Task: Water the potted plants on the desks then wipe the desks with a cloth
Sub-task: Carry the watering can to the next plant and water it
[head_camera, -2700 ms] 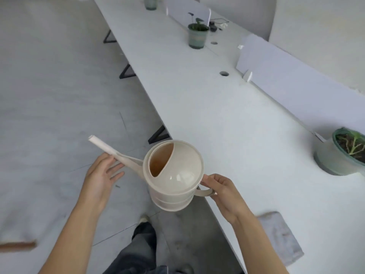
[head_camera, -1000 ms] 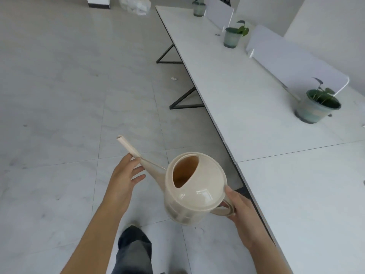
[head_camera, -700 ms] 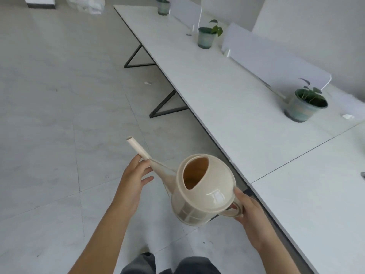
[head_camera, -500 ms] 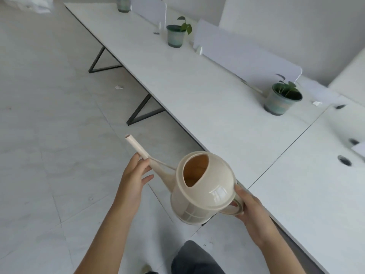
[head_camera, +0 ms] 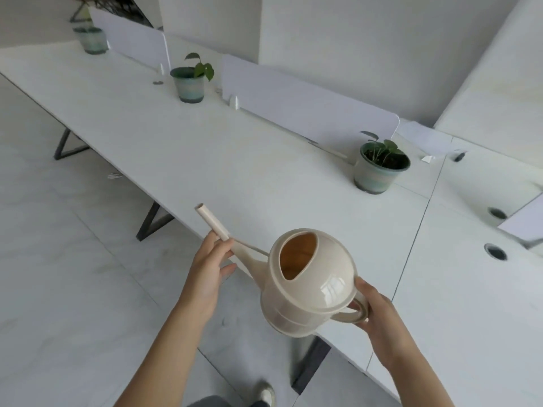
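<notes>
Now a cream watering can (head_camera: pixel 308 284) is up in the air, over the near edge of the long white table (head_camera: pixel 235 160). The right grip (head_camera: pixel 379 314) is a bare hand with its fingers curled round the can's round handle (head_camera: pixel 357 314). The left grip (head_camera: pixel 208 271) is the other bare hand. Its fingers wrap lightly round the low part of the long spout (head_camera: pixel 213 221). The spout points up and away, toward the far left end of the table. The hole in the top of the can looks brownish inside, and I cannot tell how much water is in it.

Three plants stand on the table beside white divider boards (head_camera: pixel 308 107). The nearest pot (head_camera: pixel 379 171) is well apart from the can, off to the right, with small green leaves. The middle pot (head_camera: pixel 189 83) is farther back. The far pot (head_camera: pixel 91 39) is near the top left corner. Round holes (head_camera: pixel 495 251) sit in the table on the right. Below is a pale tiled floor (head_camera: pixel 58 259) and one shoe (head_camera: pixel 266 393).
</notes>
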`<action>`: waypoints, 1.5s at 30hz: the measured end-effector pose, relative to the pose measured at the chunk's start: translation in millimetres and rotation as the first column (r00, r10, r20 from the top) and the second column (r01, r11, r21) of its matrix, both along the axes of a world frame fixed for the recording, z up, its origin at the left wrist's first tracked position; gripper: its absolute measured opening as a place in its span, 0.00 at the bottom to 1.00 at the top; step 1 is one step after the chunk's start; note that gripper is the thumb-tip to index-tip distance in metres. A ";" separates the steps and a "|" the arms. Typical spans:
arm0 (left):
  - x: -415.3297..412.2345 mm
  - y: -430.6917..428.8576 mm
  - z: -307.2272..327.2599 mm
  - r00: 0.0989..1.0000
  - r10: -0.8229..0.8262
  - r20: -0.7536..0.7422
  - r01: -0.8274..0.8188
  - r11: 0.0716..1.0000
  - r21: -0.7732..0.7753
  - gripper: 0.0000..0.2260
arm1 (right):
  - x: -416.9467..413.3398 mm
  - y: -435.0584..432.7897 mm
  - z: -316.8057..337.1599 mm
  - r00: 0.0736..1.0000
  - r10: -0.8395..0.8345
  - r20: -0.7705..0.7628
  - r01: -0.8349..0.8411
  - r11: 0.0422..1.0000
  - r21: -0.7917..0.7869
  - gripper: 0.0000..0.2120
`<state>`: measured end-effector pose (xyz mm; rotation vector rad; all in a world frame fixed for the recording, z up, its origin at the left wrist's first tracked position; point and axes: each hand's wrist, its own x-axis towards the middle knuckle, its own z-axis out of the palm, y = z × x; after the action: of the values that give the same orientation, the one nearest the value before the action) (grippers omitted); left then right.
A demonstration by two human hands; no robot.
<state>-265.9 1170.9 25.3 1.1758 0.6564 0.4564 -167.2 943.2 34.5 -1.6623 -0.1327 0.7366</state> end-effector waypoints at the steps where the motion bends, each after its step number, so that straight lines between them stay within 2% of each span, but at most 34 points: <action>1: 13.8 5.4 -1.0 1.000 -0.008 0.000 0.008 1.000 0.000 0.12 | 10.4 4.4 0.6 1.000 -0.023 0.002 0.023 1.000 -0.008 0.16; 7: 92.3 30.5 -7.0 0.990 -0.132 -0.046 0.131 0.991 -0.013 0.17 | 54.0 21.0 3.5 0.984 -0.171 -0.058 0.169 0.985 -0.030 0.18; 9: 120.2 37.7 -8.4 0.981 -0.192 -0.036 0.192 0.981 -0.020 0.16 | 65.3 27.9 4.6 0.971 -0.227 -0.074 0.224 0.973 -0.050 0.18; 12: 161.0 47.0 -10.8 0.951 -0.308 -0.015 0.307 0.950 -0.056 0.13 | 77.1 40.0 10.4 0.935 -0.343 -0.087 0.338 0.939 -0.068 0.13; 14: 186.1 53.5 -9.0 0.915 -0.403 0.008 0.402 0.913 -0.068 0.13 | 82.3 47.2 14.5 0.898 -0.427 -0.107 0.423 0.904 -0.060 0.15; 18: 234.3 66.1 0.7 0.816 -0.577 0.039 0.578 0.813 -0.069 0.23 | 93.9 63.2 20.8 0.811 -0.570 -0.130 0.567 0.821 -0.065 0.16; 23: 282.6 71.2 3.3 0.711 -0.696 0.102 0.703 0.708 -0.072 0.24 | 105.6 79.0 28.0 0.643 -0.745 -0.177 0.745 0.662 -0.080 0.15; 26: 304.8 64.6 -0.3 0.667 -0.734 0.128 0.745 0.662 -0.082 0.25 | 110.6 81.8 34.1 0.592 -0.782 -0.193 0.788 0.612 -0.064 0.14; 29: 323.4 55.2 -3.9 0.650 -0.745 0.149 0.760 0.635 -0.140 0.31 | 115.0 80.8 38.9 0.613 -0.774 -0.159 0.775 0.628 -0.071 0.14; 35: 356.1 33.2 -3.0 0.619 -0.782 0.070 0.776 0.595 -0.208 0.32 | 133.5 72.7 40.4 0.617 -0.784 -0.067 0.778 0.620 -0.097 0.22; 39: 375.9 26.9 -9.1 0.600 -0.800 0.036 0.785 0.579 -0.221 0.31 | 144.3 74.0 41.2 0.631 -0.772 -0.078 0.764 0.636 -0.110 0.35; 42: 385.8 22.9 -10.4 0.584 -0.811 0.019 0.793 0.567 -0.222 0.29 | 150.6 75.1 42.7 0.635 -0.768 -0.076 0.752 0.638 -0.164 0.53; 43: 389.2 21.2 -11.5 0.583 -0.812 0.013 0.794 0.566 -0.221 0.29 | 151.8 75.4 43.6 0.638 -0.766 -0.077 0.748 0.641 -0.171 0.52; 45: 396.0 17.0 -14.1 0.575 -0.818 0.004 0.798 0.560 -0.225 0.29 | 154.8 77.3 46.2 0.648 -0.759 -0.065 0.742 0.648 -0.171 0.38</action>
<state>130.1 1187.9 11.3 1.1727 0.1670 -0.4721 -12.4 1020.4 80.8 -1.5828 0.6994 0.1965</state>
